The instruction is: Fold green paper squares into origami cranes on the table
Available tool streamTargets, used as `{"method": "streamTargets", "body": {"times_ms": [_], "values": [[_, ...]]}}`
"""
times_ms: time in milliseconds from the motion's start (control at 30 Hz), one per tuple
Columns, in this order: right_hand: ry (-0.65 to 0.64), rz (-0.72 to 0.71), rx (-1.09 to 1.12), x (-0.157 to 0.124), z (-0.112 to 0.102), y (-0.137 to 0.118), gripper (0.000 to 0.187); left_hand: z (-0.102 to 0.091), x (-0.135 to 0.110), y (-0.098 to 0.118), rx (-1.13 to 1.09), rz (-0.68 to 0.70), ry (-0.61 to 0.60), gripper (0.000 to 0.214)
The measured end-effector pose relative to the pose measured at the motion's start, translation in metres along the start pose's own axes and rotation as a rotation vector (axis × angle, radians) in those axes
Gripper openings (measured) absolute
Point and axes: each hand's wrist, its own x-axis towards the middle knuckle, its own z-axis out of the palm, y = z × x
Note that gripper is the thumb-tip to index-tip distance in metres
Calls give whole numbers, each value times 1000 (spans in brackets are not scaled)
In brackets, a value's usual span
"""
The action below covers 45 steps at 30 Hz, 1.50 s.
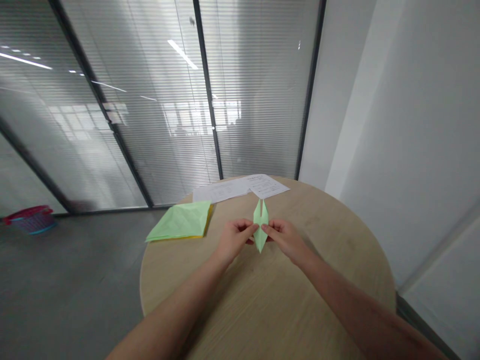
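Note:
A small piece of folded light-green paper [261, 231] is held up over the round table. Its upper part splits into two narrow points, and its lower end tapers to a single tip. My left hand [238, 236] pinches its left edge, thumb in front and fingers curled behind. On the opposite edge, my right hand [284, 237] grips the paper in the same way. Both thumbs nearly meet at the paper's middle. The fingertips behind the paper are partly hidden.
Left of my hands lies a stack of green sheets [182, 221] with yellow ones beneath. White printed sheets [268, 186] lie along the far edge of the wooden table [330, 225]. A red and blue basket [32, 220] stands on the floor at left. Glass panels with blinds stand behind; a white wall is right.

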Motion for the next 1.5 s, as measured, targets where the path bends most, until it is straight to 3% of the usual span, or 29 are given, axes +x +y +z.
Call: {"method": "streamTargets", "body": {"times_ms": [300, 600, 833, 1167, 1233, 1400, 1500], "values": [[14, -67, -67, -3, 2, -3, 37, -2, -1, 1, 3, 27, 19, 27], [-23, -24, -106, -1, -3, -1, 35, -1, 0, 4, 6, 71, -8, 31], [-139, -10, -45, -5, 2, -3, 31, -2, -2, 7, -4, 75, 32, 26], [-179, -12, -255, -7, 1, -3, 30, 1, -3, 8, -9, 68, -14, 28], [-207, -11, -267, -10, 3, -5, 29, -1, -2, 10, -37, 71, 37, 28], [-335, 40, -366, -15, 11, -6, 36, -22, 4, 18, -205, 100, 310, 30], [-286, 31, -358, -14, 11, -4, 34, -34, 7, 21, -281, 148, 343, 35]]}}
